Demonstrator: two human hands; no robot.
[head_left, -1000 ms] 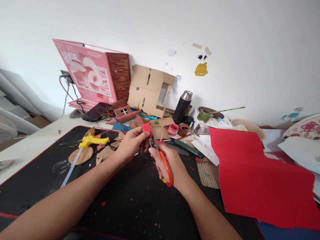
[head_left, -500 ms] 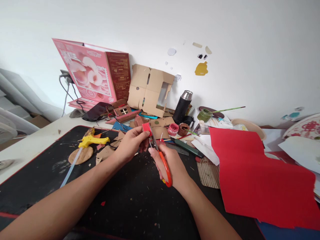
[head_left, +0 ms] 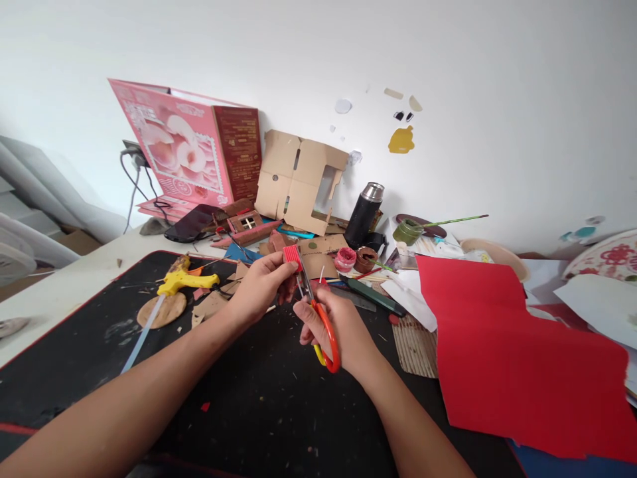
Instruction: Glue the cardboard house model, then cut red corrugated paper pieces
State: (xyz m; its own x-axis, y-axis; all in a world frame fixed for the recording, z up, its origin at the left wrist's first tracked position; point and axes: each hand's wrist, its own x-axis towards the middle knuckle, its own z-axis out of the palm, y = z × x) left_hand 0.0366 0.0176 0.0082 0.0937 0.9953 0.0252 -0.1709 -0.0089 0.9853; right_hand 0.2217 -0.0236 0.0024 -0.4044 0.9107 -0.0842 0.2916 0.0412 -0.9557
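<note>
Between the thumb and fingers of my left hand (head_left: 269, 279) is a small red ridged piece (head_left: 292, 257), which looks like corrugated card. My right hand (head_left: 341, 325) is closed on a pair of scissors (head_left: 330, 338) with orange and yellow handles. The scissor blades point up and away from me, at the right edge of the red piece. Part of the blades and the lower fingers of both hands are hidden. Both hands are above the black mat (head_left: 269, 411).
A yellow glue gun (head_left: 186, 279) rests on a round wooden disc at left. Behind the hands are a black flask (head_left: 365, 216), open paint pots (head_left: 345, 258) and a cardboard sheet (head_left: 298, 179). A large red sheet (head_left: 497, 345) covers the right side. A green-handled cutter (head_left: 375, 295) lies beyond my right hand.
The scissor handles have spread a little, with more of the yellow one showing, and my right thumb has shifted slightly. My left hand still has the red piece in about the same place.
</note>
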